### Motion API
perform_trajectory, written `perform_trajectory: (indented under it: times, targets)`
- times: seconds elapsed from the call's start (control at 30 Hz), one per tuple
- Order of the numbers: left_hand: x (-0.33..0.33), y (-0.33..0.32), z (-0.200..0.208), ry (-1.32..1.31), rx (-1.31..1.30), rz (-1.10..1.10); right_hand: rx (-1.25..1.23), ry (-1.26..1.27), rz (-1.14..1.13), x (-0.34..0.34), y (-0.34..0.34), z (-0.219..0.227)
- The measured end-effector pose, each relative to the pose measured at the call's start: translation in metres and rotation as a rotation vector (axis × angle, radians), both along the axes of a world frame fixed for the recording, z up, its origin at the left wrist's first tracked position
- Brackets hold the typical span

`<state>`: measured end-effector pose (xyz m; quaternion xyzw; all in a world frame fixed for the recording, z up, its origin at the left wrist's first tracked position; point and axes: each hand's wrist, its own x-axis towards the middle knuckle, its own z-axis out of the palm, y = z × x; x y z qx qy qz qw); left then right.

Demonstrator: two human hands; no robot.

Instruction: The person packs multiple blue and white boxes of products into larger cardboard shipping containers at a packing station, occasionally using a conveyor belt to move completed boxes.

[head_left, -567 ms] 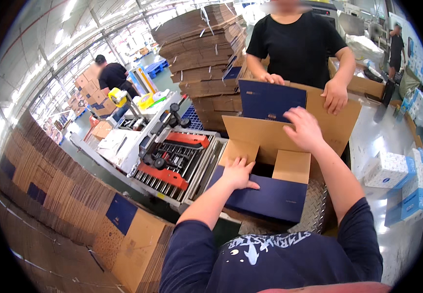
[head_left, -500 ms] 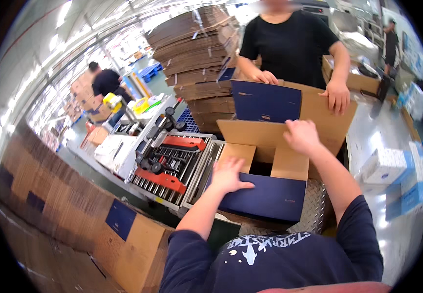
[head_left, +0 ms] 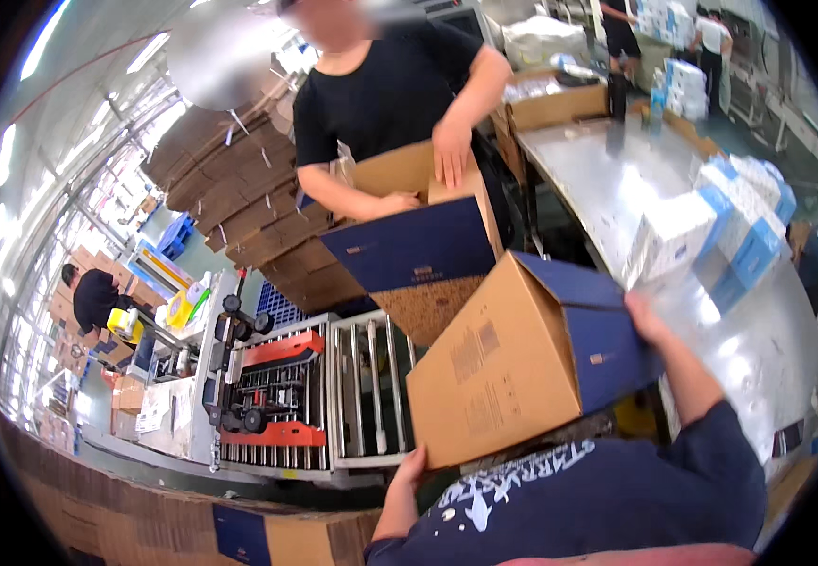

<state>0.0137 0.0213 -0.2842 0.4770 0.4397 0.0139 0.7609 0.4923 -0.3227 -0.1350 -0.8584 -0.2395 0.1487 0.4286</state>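
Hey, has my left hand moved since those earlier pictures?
Yes, your left hand has come toward your body: earlier about level with the nearer red rail, now lower than it.

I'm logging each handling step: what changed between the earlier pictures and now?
The box has been tipped and turned, brown side facing the camera. The left hand went from its near edge to a lower corner; the right hand moved from by the far flap to the blue end. The co-worker's carton now shows its open mouth. The red bars stayed put; the view swung right.
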Motion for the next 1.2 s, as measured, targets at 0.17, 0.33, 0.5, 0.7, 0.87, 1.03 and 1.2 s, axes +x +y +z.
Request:
perform_trajectory:
  times: [0.17, 0.33, 0.5, 0.7, 0.87, 1.03, 1.2]
  targets:
    - [-0.055, 0.101, 0.180, -0.268, 0.431, 0.197, 0.597, 1.056, -0.047, -0.103, 0.046, -0.022]
    - [0.025, 0.043, 0.300, -0.572, 0.418, -0.151, 0.605, 0.656, 0.370, -0.144, 0.104, 0.076]
    - [0.111, -0.018, 0.279, -0.664, 0.310, -1.238, 0.344, -0.027, 0.555, -0.120, 0.117, 0.141]
    - [0.077, 0.053, 0.205, -0.132, 1.455, -1.046, -0.234, -0.231, 0.448, -0.114, 0.037, 0.055]
    - [0.088, 0.046, 0.197, -0.257, 1.250, -0.836, -0.706, -0.688, 0.431, -0.112, -0.005, 0.051]
    - [0.072, 0.032, 0.217, -0.245, 1.257, -0.621, -0.761, -0.165, 0.228, -0.147, 0.023, 0.005]
    - [0.047, 0.091, 0.214, -0.274, 0.387, 0.331, -0.216, 0.413, 0.370, -0.142, 0.083, -0.073]
